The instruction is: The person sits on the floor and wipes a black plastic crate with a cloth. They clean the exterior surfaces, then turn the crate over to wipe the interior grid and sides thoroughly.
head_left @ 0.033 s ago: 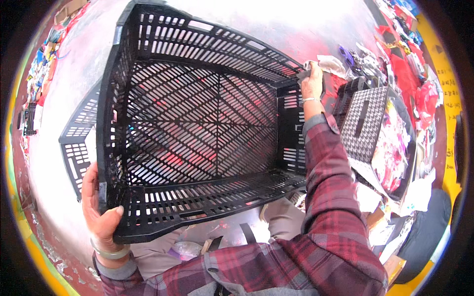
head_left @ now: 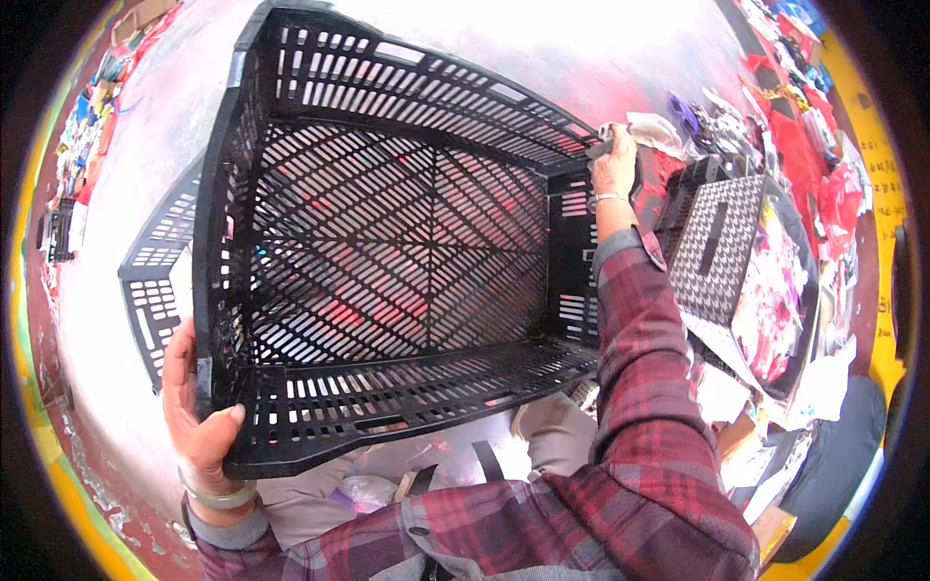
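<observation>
A large black plastic crate (head_left: pixel 572 266) with slotted walls and a latticed base is tilted so its open top faces me. I see nothing lying in it; red and pale patches show through the slots. At its near left corner, my left hand (head_left: pixel 201 431) is closed round the rim, thumb on the inner side. My right hand (head_left: pixel 612 172) grips the far right corner, its fingertips partly hidden. A crumpled grey-white piece (head_left: pixel 603 145) shows at those fingertips; whether cloth or plastic I cannot tell.
Behind the crate's left side stands another black slotted crate (head_left: pixel 145 276). To my right are a black-and-white houndstooth-patterned box (head_left: pixel 717 242) and a dark bin holding red-and-white material (head_left: pixel 772 295). Loose scraps (head_left: pixel 823 184) are heaped along the right, with more mixed items (head_left: pixel 92 126) far left.
The crate and the view have shifted very slightly. Both hands keep their hold on it.
</observation>
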### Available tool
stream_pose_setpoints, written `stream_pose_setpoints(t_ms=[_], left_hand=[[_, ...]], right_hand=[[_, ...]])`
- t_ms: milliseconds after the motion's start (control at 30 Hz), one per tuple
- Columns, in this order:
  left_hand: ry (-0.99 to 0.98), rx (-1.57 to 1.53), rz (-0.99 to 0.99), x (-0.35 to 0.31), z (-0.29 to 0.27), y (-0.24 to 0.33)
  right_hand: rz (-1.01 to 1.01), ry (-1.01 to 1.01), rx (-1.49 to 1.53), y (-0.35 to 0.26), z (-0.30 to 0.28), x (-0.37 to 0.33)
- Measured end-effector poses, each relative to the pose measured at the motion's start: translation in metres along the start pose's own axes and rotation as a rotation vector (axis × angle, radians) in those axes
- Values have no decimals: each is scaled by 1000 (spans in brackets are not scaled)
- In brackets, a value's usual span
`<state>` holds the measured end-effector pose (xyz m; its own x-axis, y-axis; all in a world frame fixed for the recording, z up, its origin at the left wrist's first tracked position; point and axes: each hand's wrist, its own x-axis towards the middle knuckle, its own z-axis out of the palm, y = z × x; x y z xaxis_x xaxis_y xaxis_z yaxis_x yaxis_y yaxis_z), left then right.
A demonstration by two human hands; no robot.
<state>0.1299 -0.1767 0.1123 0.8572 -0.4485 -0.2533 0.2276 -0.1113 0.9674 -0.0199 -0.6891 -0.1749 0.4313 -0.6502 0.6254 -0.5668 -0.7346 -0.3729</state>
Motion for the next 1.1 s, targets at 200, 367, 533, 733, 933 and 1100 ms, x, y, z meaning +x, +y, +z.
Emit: stream_pose_setpoints(t_ms=[200,367,533,733,933,1100], left_hand=[[-3,-11,-4,-1,5,3],[-36,-16,-10,-2,3,2],[-17,1,2,-1,4,2],[-26,19,6,-3,1,3],[-19,21,-15,-7,5,-1],[-54,46,9,-5,4,-1]], right_hand=[[-76,0,341,-137,15,29],[-265,-97,546,-267,13,62],[-242,-335,325,-217,-3,68],[154,-587,-152,-66,-34,34],[539,-265,277,-21,-150,62],[683,-17,1214,19,-203,35]])
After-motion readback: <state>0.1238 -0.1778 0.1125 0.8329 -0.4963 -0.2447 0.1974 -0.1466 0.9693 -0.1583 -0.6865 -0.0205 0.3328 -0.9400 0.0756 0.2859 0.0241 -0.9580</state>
